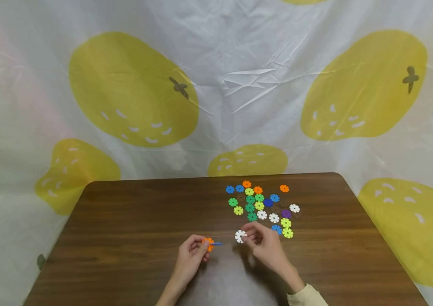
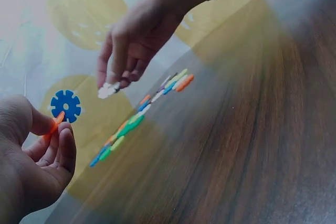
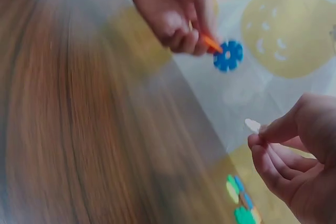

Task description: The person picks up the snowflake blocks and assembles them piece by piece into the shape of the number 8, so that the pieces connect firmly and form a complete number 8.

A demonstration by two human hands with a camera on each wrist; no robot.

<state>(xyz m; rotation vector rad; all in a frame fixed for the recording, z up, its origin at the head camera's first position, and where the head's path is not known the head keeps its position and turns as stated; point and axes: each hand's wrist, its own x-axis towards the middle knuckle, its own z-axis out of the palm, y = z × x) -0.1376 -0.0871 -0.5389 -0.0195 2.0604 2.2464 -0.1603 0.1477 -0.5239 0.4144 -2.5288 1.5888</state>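
My left hand (image 1: 191, 257) pinches an orange notched disc (image 1: 208, 244) between thumb and fingers. A blue notched disc (image 2: 66, 106) is slotted into the orange one at an angle, seen edge-on in the head view and face-on in both wrist views. To the right, my right hand (image 1: 266, 248) pinches a white notched disc (image 1: 240, 236) by its edge, thumb in front. The white disc is held above the table, apart from the joined orange and blue pair.
Several loose notched discs lie flat beyond the right hand: green (image 1: 252, 216), purple (image 1: 286, 213), white (image 1: 274, 218), orange (image 1: 284, 188) and other colours. They rest on a brown wooden table (image 1: 132, 221). Behind its far edge hangs a white curtain (image 1: 239, 106) with yellow fruit prints.
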